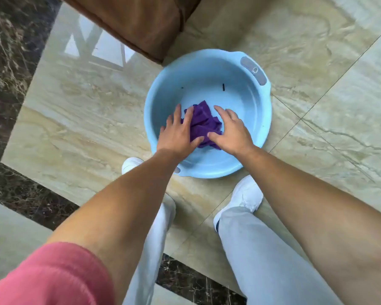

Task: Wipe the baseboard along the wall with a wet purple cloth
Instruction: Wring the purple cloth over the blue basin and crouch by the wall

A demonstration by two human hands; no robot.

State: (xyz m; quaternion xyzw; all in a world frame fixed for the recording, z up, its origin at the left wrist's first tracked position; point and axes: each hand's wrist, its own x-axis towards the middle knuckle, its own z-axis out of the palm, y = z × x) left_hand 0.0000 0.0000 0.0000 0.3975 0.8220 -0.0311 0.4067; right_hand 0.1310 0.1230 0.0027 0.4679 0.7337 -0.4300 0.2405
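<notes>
A crumpled purple cloth lies in the bottom of a light blue plastic basin that stands on the floor. My left hand rests on the cloth's left side with fingers spread flat. My right hand lies over its right side, thumb pinched into the fabric. Both hands press on the cloth inside the basin. No baseboard or wall is in view.
A brown upholstered piece of furniture stands just behind the basin. The floor is glossy beige marble tile with a dark marble border at the left and near side. My white shoes stand close to the basin's near rim.
</notes>
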